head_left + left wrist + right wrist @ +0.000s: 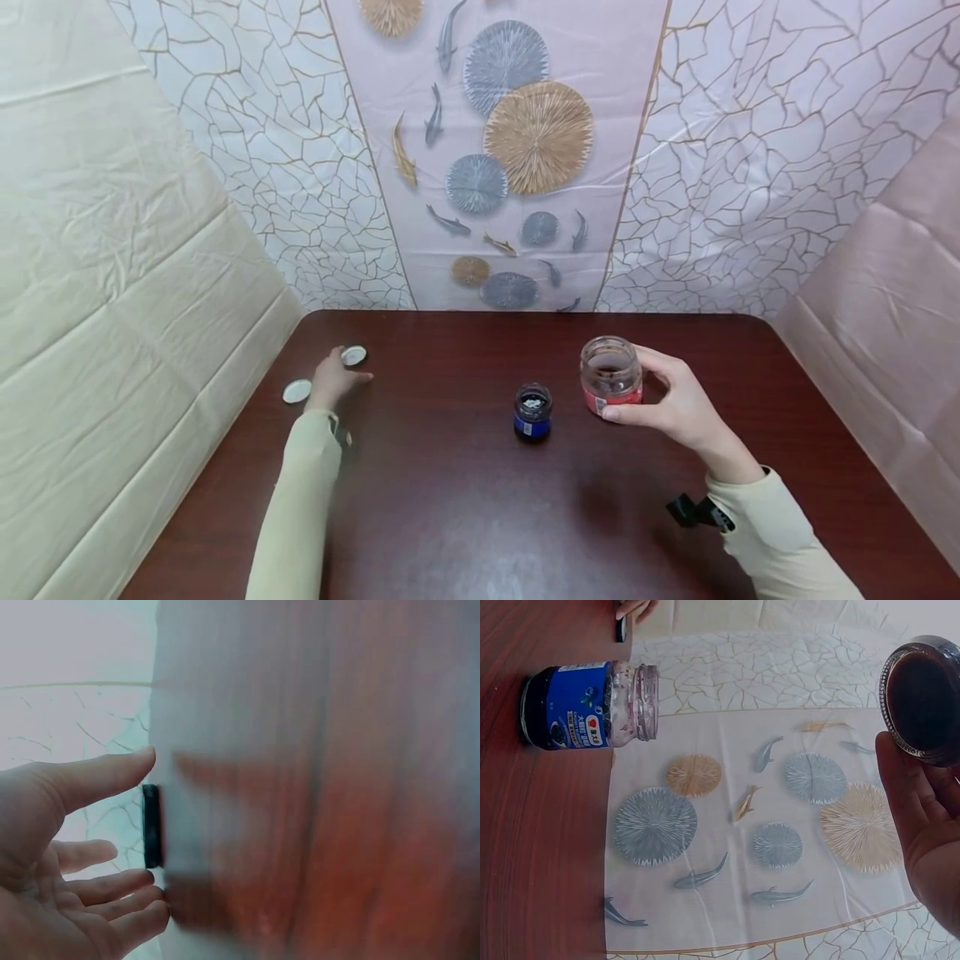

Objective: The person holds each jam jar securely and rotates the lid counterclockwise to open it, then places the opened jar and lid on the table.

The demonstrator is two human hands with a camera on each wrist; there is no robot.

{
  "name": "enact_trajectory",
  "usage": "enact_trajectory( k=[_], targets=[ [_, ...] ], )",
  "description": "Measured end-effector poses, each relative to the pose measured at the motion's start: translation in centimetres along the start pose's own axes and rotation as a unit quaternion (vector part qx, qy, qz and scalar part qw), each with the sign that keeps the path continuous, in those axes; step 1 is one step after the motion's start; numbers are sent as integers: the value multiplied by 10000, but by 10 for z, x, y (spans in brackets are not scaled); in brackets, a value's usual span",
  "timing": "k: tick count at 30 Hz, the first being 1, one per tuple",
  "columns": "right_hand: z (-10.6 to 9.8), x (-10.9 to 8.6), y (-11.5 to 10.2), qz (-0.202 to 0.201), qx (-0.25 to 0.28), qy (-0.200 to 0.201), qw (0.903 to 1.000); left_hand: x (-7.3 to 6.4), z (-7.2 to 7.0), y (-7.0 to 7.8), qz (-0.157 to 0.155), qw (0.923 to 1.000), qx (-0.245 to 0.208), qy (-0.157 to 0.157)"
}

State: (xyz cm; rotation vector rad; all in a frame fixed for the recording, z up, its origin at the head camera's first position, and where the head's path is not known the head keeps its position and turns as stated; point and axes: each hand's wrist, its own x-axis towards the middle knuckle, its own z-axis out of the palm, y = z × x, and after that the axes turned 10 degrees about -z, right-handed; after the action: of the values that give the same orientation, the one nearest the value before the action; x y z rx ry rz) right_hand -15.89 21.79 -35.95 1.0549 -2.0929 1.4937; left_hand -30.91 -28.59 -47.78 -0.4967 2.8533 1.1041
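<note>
My right hand (678, 404) grips a lidless glass jar with a red label (613, 396), with a little dark residue inside; it is held above the table. In the right wrist view the dark bottom of that jar (922, 697) shows. A smaller open jam jar with a blue label (532, 427) stands upright on the table to its left. At the back left, my left hand (332, 382) is beside a round lid (354, 356). The left wrist view shows the thumb and fingers spread apart around the lid's dark edge (152, 826), not pinching it.
A second round lid (297, 391) lies near the table's left edge, left of my left hand. The dark red-brown table (450, 500) is bordered by pale cloth walls (135, 292) at left and right and a patterned cloth (480, 242) at the back.
</note>
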Motion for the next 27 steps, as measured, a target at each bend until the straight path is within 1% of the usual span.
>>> enact_trajectory(
  k=[4,7,12,16,22,27],
  targets=[
    [0,2,-1,22,-67,148,9999,-9,0,6,95,9998,-60,138],
    [0,3,-1,19,-83,178,9998,-15,0,10,191,9994,-106,255],
    [1,4,1,55,-124,269,9995,-26,1,19,382,9987,-295,163],
    [1,5,2,250,-208,458,9984,-36,4,27,607,9970,-485,65],
    [0,7,3,594,-232,567,9964,-49,9,39,921,9937,-632,-40],
    [0,10,5,676,-157,634,9956,-54,15,47,1123,9907,-759,-88]
  ],
)
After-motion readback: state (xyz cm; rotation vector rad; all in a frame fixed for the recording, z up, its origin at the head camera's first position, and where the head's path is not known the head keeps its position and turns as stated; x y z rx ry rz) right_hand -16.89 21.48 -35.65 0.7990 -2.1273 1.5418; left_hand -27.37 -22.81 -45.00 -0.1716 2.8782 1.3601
